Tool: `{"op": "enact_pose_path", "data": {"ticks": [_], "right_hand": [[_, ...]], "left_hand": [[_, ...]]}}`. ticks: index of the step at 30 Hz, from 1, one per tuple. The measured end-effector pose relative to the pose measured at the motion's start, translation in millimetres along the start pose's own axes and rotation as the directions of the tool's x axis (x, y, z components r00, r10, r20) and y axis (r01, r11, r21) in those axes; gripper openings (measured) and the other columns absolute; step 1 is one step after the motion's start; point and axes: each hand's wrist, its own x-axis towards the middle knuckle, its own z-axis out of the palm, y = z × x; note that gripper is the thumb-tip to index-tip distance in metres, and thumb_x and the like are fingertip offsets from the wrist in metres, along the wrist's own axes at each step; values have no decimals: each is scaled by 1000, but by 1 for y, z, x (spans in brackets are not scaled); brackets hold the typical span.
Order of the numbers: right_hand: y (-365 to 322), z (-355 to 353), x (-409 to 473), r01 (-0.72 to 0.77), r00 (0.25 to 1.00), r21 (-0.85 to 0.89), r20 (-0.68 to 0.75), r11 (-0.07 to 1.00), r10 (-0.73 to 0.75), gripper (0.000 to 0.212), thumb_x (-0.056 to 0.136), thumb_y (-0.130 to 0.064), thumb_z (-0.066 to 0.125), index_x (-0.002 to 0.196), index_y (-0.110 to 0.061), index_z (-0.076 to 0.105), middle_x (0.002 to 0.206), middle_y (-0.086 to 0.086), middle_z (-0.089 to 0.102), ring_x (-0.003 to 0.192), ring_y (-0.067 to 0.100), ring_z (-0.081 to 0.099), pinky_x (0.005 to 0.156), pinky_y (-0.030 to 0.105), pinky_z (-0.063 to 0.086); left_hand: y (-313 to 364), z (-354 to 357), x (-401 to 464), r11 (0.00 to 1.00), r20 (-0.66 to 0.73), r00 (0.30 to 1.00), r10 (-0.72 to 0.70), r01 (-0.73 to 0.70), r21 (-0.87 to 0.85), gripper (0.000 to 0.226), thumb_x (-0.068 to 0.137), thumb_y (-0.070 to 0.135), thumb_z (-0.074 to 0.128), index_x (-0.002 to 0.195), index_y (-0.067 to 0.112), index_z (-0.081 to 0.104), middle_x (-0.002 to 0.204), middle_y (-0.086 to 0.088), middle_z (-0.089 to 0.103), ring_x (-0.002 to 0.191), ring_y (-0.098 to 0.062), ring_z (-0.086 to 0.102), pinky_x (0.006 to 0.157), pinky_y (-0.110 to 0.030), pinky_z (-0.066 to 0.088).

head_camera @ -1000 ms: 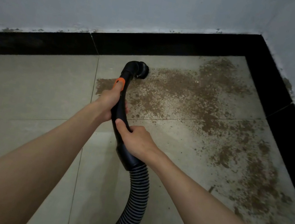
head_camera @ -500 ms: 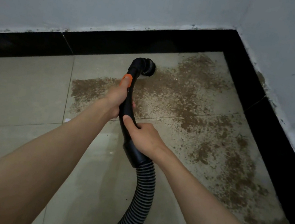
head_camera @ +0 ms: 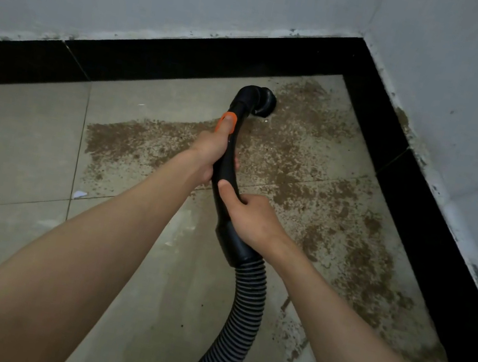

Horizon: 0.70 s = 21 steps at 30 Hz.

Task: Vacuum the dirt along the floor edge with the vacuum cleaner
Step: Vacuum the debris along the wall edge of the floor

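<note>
no readable text — no labels, no numbers

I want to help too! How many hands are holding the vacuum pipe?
2. The left hand grips the black handle near its orange button; the right hand grips lower, above the ribbed hose.

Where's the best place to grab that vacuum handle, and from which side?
Grip the curved black handle along its smooth middle, coming from above with one hand on each side, as the left hand and right hand do. The ribbed hose behind would flex, and the nozzle must stay on the floor.
</note>
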Motion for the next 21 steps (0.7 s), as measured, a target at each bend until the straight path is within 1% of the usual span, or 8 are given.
{"op": "enact_pose_path", "data": {"ticks": [2,5,8,10,14,17,19,21], "right_hand": [[-4,2,-1,-2,1000,2,2,1000,2,55,91,-64,46,58,-21,47,45,-10,52,36,3,49,37,16,33],[-10,7,-3,-8,1000,15,28,1000,8,53,91,-65,44,64,-21,52,61,-3,57,54,13,57,49,24,40],[-21,17,-6,10,995,18,98,1000,-12,50,93,-64,42,78,-20,59,76,2,64,68,19,64,61,29,50],[-29,26,-8,26,989,13,142,1000,-28,44,95,-60,41,85,-22,60,83,2,66,73,18,65,63,28,49],[-47,53,-19,-35,965,79,261,996,13,41,95,-52,45,93,-15,61,84,9,73,72,22,70,69,31,56],[-60,83,-32,-69,941,151,338,986,14,47,97,-50,45,103,-6,62,73,10,73,60,16,69,63,26,56],[-70,107,-40,-41,939,124,344,991,-5,51,98,-53,43,96,-6,61,71,9,71,57,16,68,63,28,56],[-81,131,-46,7,942,50,335,999,-24,52,97,-56,40,87,-9,60,78,14,71,65,24,69,72,36,59]], "left_hand": [[2,-3,0,1000,10,1000,1,-1,1,50,92,56,49,96,6,51,67,-7,53,53,-21,53,60,-34,50],[6,-10,-5,1000,11,1000,10,-10,-19,47,93,54,50,91,7,51,66,-6,53,54,-20,52,61,-34,49],[9,-27,-14,998,-12,1000,23,-24,-52,45,94,53,47,89,9,51,66,-5,51,53,-18,52,57,-31,49],[8,-42,-23,998,-51,998,26,-29,-57,45,94,54,46,91,9,51,66,-5,52,51,-18,53,54,-30,50],[7,-78,-44,997,-100,995,32,-39,-70,45,94,55,46,96,11,52,69,-5,53,54,-17,54,58,-31,51],[5,-113,-60,993,-103,994,32,-43,-108,44,95,53,46,98,10,52,68,-4,52,53,-17,52,61,-33,51],[2,-139,-71,991,-112,993,23,-38,-131,43,95,52,47,98,9,51,66,-4,51,52,-18,51,60,-33,50],[-2,-163,-81,987,-151,988,10,-34,-158,43,95,51,48,95,9,50,64,-5,50,50,-18,50,58,-33,49]]}}
